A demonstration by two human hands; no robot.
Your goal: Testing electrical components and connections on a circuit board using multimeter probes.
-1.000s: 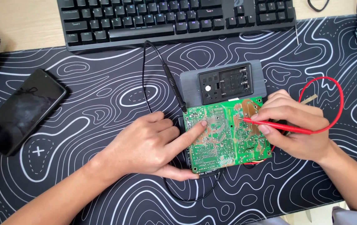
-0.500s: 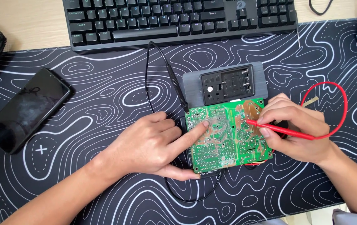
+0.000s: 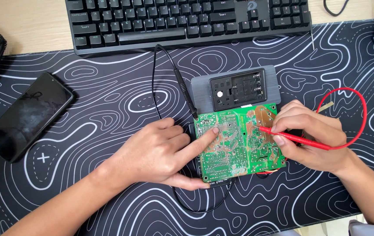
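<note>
Head view: left hand [image 3: 158, 153] steadies circuit board [image 3: 238, 144]; right hand [image 3: 311, 135] grips red probe [image 3: 291, 137].

My desk [image 3: 29, 26] carries a mat [image 3: 108, 87]; phone [image 3: 27, 116] left of my left hand [image 3: 156, 153], keyboard [image 3: 187, 19] beyond it.

A green circuit board [image 3: 239, 144] lies solder side up, flat and slightly tilted anticlockwise, on the patterned black mat. Its face shows silvery solder joints and pale traces, with a coppery patch toward its 1 o'clock corner. Its 12 o'clock edge touches or overlaps a grey case.

A red probe [image 3: 294, 139] lies slanted across the board's 3 o'clock side, its metal tip resting on the board near the coppery patch, its red lead looping away toward 2 o'clock.

A black probe [image 3: 186, 97] lies on the mat, its tip at the board's 11 o'clock corner, its black lead running toward 12 o'clock.
</note>
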